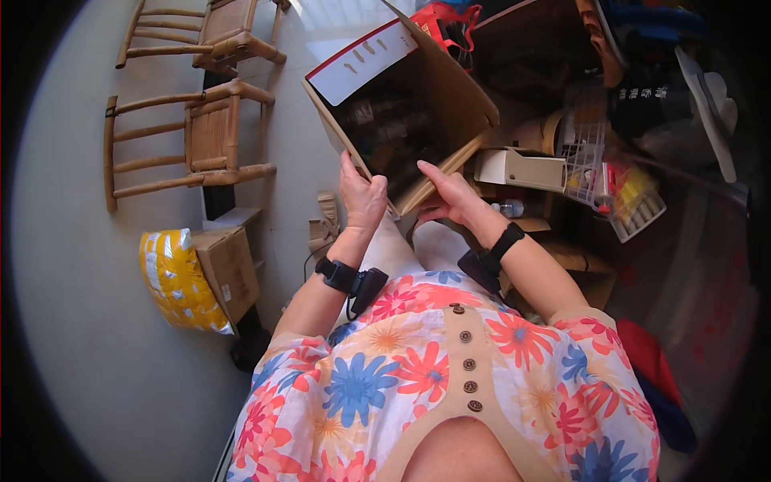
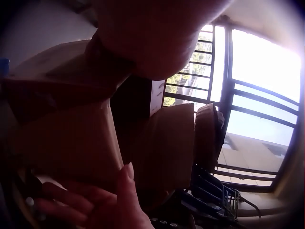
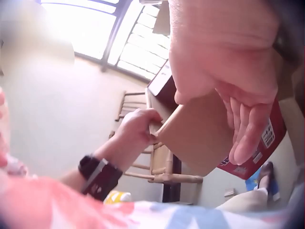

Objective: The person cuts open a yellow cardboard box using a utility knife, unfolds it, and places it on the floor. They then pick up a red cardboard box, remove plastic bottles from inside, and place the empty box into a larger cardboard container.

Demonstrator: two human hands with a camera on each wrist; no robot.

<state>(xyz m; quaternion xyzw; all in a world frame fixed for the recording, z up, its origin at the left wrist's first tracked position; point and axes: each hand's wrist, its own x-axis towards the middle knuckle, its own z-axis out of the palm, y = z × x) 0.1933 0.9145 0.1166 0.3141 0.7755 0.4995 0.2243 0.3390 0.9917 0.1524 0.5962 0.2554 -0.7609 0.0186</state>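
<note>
A cardboard box (image 1: 458, 88) tilts toward the person, its open top showing dark, shiny things (image 1: 385, 120) in the shadow inside. At its near left edge, my left hand (image 1: 364, 197) grips the cardboard rim with thumb and fingers. My right hand (image 1: 456, 195) holds the near right flap, thumb over the edge and fingers along the outer side. Those fingers lie fairly straight against the red and brown outside in the right wrist view. The left wrist view shows the box's flap (image 2: 159, 148) beside the right thumb.
Two bamboo chairs (image 1: 210, 136) stand at the left. Below them a yellow parcel (image 1: 181, 277) leans on a small carton (image 1: 229, 269). To the right are a white box (image 1: 522, 169), a white wire basket (image 1: 582, 145) and other clutter. A red bag (image 1: 446, 28) is behind the box.
</note>
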